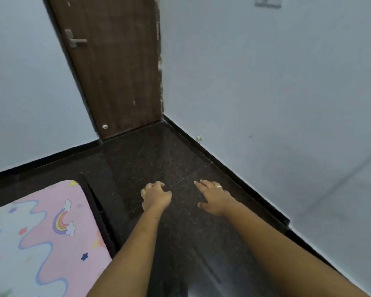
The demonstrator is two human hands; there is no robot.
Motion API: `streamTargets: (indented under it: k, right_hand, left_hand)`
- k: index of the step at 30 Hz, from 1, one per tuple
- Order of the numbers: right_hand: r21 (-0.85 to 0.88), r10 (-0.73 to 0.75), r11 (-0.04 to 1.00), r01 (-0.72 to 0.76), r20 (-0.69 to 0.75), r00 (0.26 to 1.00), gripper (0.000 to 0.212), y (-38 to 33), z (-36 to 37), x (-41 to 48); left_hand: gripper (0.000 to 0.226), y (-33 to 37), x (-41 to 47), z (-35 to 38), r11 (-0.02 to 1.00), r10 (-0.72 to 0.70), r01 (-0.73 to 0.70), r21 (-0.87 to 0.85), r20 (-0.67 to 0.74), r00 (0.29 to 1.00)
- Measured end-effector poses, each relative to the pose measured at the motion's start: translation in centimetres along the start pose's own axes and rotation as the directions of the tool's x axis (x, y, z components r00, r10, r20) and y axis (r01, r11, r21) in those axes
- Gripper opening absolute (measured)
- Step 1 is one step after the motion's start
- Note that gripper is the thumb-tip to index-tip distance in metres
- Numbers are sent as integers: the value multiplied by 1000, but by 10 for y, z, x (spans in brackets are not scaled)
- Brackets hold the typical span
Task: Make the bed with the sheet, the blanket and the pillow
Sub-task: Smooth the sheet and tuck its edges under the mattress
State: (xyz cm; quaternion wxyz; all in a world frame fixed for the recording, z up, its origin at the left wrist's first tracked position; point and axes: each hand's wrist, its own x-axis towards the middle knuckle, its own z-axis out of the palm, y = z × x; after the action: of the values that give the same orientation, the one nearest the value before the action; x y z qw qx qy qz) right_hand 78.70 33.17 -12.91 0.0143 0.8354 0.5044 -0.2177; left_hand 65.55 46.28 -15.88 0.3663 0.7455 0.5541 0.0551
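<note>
Both arms stretched forward from the bottom edge, palms down, over dark floor [159,159] in the lower centre of the frame. Left hand [155,198] loosely curled, fingers bent under, thumb tucked toward the palm, grasping nothing. Right hand [212,199] flat and released, fingers spread and pointing toward the upper left, thumb out to the side, holding nothing. A ring [218,186] on one right finger. Hands near each other but apart, no contact. Cannot tell whether they touch the floor or hang above it. Forearms bare.

Sheet [41,239] in the lower left of the frame, already spread over the bed corner: pink and white with wavy blue outlines, a rainbow with small clouds, scattered stars in blue, red, yellow. Its rounded corner lies left of the left hand, well apart from it. A dark bed frame edge [96,211] runs along the sheet's right side. Left forearm crosses in front of the sheet's lower right part.

Floor is dark speckled stone with a black skirting [223,170] along both walls. Brown wooden door [116,71] in the upper centre, shut, metal handle [75,40] at upper left of it. Pale blue-grey walls on both sides. A switch plate [268,2] at the top right edge, cut off. No readable writing or brand anywhere.
</note>
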Motion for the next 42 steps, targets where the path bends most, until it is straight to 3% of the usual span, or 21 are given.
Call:
streamTargets:
  k: [8, 17, 21, 26, 32, 37, 42]
  right_hand:
    - [-64, -269, 959, 276, 97, 958, 74, -18, -39, 168]
    - [-189, -495, 826, 532, 211, 843, 71, -40, -113, 339]
    - [-157, -598, 742, 651, 281, 750, 70, -85, -113, 381]
    - [-123, -729, 579, 806, 363, 580, 70, -160, -106, 424]
    - [-133, -776, 391, 911, 485, 404, 70, -242, -111, 510]
    - [-212, -747, 299, 930, 554, 367, 68, -306, -155, 614]
    - [-201, -742, 331, 922, 547, 386, 68, -347, -185, 712]
  left_hand:
    - [41, 8, 120, -15, 969, -244, 237, -73, -111, 963]
    - [42, 27, 229, -49, 879, -468, 434, -197, -185, 864]
    - [44, -5, 233, -76, 785, -619, 576, -227, -266, 739]
    - [43, -45, 244, -108, 613, -790, 705, -357, -309, 530]
    - [46, -88, 312, -139, 479, -878, 760, -439, -237, 416]
    - [49, -115, 393, -179, 349, -937, 803, -484, -159, 312]
    - [47, -119, 470, -230, 287, -958, 777, -560, -152, 244]
